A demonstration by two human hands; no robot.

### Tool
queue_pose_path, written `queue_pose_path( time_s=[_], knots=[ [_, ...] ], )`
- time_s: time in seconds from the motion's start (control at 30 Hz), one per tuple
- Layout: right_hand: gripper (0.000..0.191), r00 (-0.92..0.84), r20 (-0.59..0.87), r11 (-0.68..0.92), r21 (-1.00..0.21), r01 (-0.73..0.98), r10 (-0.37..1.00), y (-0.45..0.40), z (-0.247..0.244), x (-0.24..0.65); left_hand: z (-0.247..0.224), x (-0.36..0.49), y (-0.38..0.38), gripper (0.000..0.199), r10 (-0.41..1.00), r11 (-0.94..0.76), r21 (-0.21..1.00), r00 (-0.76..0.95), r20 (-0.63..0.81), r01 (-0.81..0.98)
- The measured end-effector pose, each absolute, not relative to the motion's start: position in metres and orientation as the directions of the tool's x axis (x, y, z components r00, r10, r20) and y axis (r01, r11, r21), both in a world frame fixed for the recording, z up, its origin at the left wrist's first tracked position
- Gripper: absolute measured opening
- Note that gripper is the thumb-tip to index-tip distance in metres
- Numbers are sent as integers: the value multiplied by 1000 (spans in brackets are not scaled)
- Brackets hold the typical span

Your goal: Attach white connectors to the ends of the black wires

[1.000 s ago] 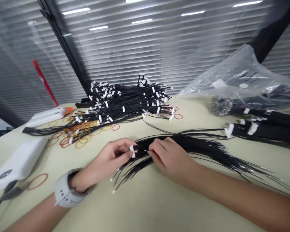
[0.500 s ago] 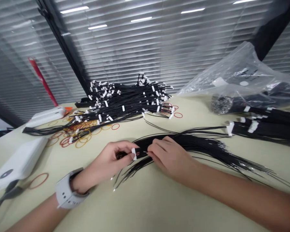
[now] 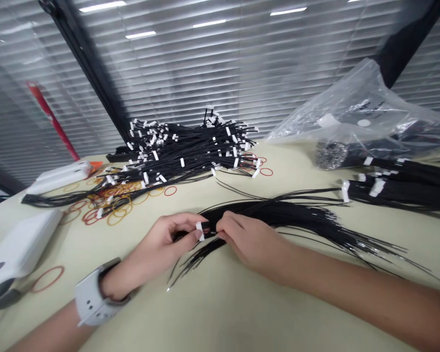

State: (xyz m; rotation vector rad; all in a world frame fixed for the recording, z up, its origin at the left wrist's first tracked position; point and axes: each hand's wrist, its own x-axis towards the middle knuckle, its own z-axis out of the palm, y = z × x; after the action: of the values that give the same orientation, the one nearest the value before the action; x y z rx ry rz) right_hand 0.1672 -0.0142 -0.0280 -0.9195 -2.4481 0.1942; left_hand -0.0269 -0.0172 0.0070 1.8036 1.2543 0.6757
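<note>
Cream tabletop (image 3: 234, 313) is supporting a black wire bundle (image 3: 278, 217). Left hand (image 3: 157, 242) is pinching a white connector (image 3: 199, 231); right hand (image 3: 251, 243) is pinching wire just beside it.

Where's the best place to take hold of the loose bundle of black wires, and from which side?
Grip the bundle of black wires at its thick middle, just past the right hand, coming from above on the near side. The strands lie gathered there, while the far end fans into loose tips that could snag.
</note>
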Motion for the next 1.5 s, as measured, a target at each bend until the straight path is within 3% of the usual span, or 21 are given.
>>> queue_pose_path(
  time_s=[0.2, 0.5, 0.73, 1.07, 1.5],
  knots=[
    [11, -558, 462, 721, -515, 463, 689, -19, -30, 165, 9, -25, -18, 23, 929, -164, 871, 370, -22, 463],
    [14, -627, 508, 805, -316, 502, 590, -24, -29, 162, 6, -26, -20, 27, 928, -152, 876, 372, -33, 457],
    [14, -571, 481, 745, -384, 545, 666, -24, -30, 160, 7, -26, -20, 25, 913, -196, 865, 408, -11, 461],
    [15, -618, 516, 805, -370, 464, 593, -24, -32, 162, 8, -21, -25, 24, 909, -189, 839, 413, -46, 510],
    [10, -414, 586, 718, -567, 404, 696, -16, -24, 166, 6, -25, -12, 23, 939, -157, 873, 344, -13, 461]
  ],
)
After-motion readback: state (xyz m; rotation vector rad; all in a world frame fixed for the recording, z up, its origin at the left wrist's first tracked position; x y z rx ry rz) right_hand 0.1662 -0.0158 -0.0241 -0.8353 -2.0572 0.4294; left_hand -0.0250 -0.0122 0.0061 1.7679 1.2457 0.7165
